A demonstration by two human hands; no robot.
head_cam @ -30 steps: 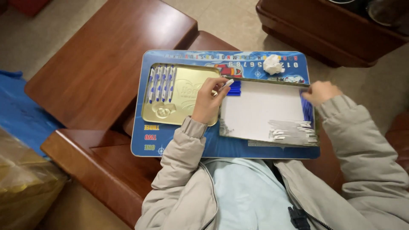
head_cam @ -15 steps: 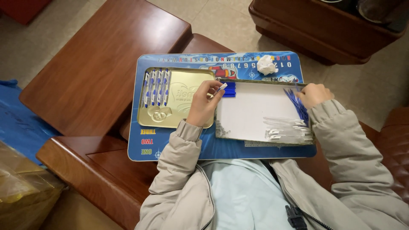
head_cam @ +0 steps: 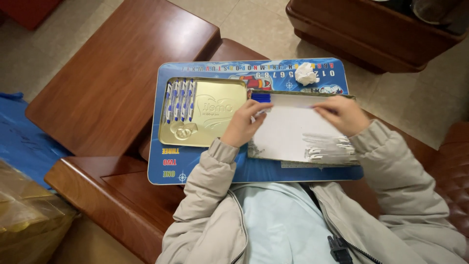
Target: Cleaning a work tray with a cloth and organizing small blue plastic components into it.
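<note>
A lap tray [head_cam: 205, 171] sits across the person's knees. On it, to the left, lies a tin lid [head_cam: 215, 122] with four pens [head_cam: 180, 100] lined up in its left end. To the right lies the tin's tray [head_cam: 293, 132], both hands over it. Behind that sits a crumpled tissue [head_cam: 306, 74].

Tiled floor [head_cam: 254, 22], reddish wooden side table [head_cam: 117, 73], dark wooden furniture [head_cam: 371, 34] beyond.

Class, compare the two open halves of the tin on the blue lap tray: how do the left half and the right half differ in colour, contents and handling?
The left half shows bare gold metal; the right half is lined white. The left half holds a row of blue-and-white pens; the right half holds loose pen parts. Only the right half has both hands over it. Both are shallow rectangles.
</note>
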